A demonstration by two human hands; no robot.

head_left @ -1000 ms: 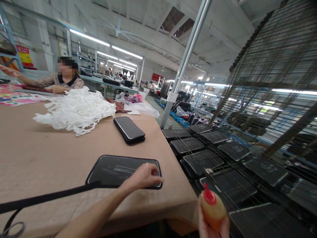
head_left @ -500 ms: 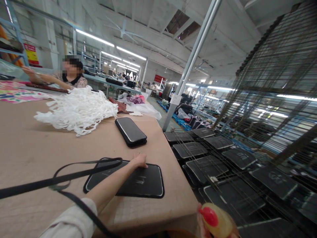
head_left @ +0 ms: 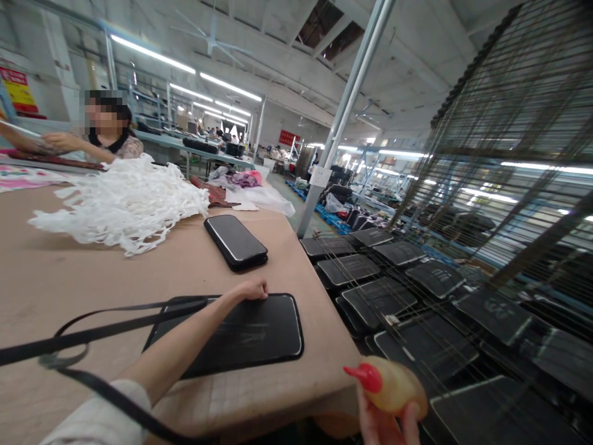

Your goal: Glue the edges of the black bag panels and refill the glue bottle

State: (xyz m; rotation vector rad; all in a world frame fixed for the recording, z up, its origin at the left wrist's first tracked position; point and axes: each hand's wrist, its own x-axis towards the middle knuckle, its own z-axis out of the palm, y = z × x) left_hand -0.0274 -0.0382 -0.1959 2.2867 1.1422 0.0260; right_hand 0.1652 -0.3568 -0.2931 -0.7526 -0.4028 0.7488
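Note:
A flat black panel [head_left: 278, 327] with rounded corners and a pale line round its border lies on the brown-covered table [head_left: 231, 402]. My left hand [head_left: 253, 289] is closed at its far edge; what the fingers hold, if anything, is hidden. My left forearm crosses over the panel. In my right hand [head_left: 384, 426] is a yellowish squeeze bottle [head_left: 398, 386] with a red nozzle pointing left, held beyond the table's right edge. Farther back lies a short stack of smaller black panels [head_left: 236, 241].
White netted strips [head_left: 125, 204] are heaped at the back left, near a seated person [head_left: 109, 133]. Black straps [head_left: 106, 334] cross the left foreground. Right of the table, wire racks [head_left: 509, 154] hold several black panels [head_left: 393, 300]. A metal post [head_left: 319, 179] rises by the table's far corner.
My right hand has raised the squeeze bottle further into view and turned its nozzle left. My left hand has curled closed at the panel's far edge. The camera view has shifted slightly right.

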